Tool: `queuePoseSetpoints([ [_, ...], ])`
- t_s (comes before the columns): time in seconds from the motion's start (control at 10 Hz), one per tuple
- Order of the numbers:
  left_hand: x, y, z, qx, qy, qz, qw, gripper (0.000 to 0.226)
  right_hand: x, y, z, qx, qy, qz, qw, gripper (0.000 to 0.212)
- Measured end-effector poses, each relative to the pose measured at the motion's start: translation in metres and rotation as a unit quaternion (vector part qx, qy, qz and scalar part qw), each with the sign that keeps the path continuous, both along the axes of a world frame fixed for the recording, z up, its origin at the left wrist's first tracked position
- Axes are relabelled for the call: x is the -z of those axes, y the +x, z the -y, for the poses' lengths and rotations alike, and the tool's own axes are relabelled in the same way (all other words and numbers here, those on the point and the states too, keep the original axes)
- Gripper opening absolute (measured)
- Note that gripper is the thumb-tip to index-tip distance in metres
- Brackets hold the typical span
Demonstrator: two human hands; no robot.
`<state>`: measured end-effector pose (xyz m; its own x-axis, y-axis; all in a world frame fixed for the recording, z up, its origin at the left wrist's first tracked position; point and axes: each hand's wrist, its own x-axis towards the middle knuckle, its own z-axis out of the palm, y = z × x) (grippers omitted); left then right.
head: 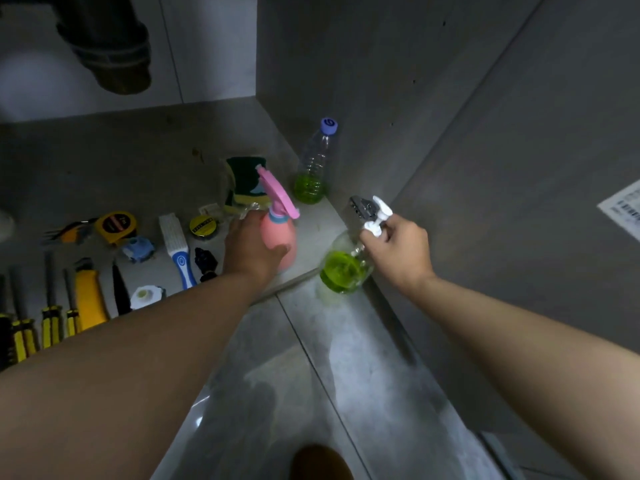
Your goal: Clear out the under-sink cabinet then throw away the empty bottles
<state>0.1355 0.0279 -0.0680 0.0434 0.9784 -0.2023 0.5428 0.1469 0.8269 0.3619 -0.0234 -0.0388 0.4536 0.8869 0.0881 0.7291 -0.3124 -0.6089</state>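
Evidently to carry two at once, the left grip (254, 247) curls round the pink spray bottle (282, 240), the right grip (398, 251) pinches the green sprayer (344, 268) by its neck; a water bottle (315, 168) stands beyond both

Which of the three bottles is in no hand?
The purple-capped bottle, standing alone at the back; the left hand grips the pink spray bottle, the right hand holds the white-topped spray bottle.

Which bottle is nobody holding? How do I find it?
Follow the cabinet's grey right wall down to the cabinet floor. The clear water bottle stands there upright, beyond the pink spray bottle in the left hand. Unlike that and the clear spray bottle in the right hand, it has a plain purple cap and no trigger.
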Motion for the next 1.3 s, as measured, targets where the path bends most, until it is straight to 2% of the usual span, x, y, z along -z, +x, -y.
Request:
queuePoseSetpoints([
  [0.1,0.001,0.001,0.001,-0.001,0.001,-0.005,1.000,0.070,-0.008,-0.001,-0.027,-0.002,0.028,0.012,1.000,0.025],
  [0.4,0.004,0.000,-0.001,0.011,0.002,-0.003,1.000,0.070,-0.004,-0.023,-0.083,0.012,-0.026,-0.003,1.000,0.036],
  [0.5,0.003,0.001,-0.002,0.003,0.002,-0.001,1.000,0.071,0.009,-0.028,-0.082,-0.019,-0.059,-0.026,0.998,0.038],
  [0.6,0.004,0.000,-0.004,0.000,0.004,0.003,1.000,0.068,0.022,-0.030,-0.081,-0.011,-0.079,-0.104,0.991,0.041],
  [0.7,0.006,-0.001,-0.005,-0.003,0.003,0.006,1.000,0.069,0.026,-0.032,-0.083,0.002,-0.106,-0.138,0.985,0.051],
  [1.1,0.015,0.009,-0.013,-0.015,0.010,0.041,0.999,0.068,0.026,-0.047,-0.076,0.027,-0.116,-0.019,0.993,0.045],
  [1.3,0.005,-0.012,-0.001,-0.007,-0.009,0.074,0.997,0.063,0.025,-0.057,-0.052,0.068,-0.120,-0.016,0.990,0.060],
])
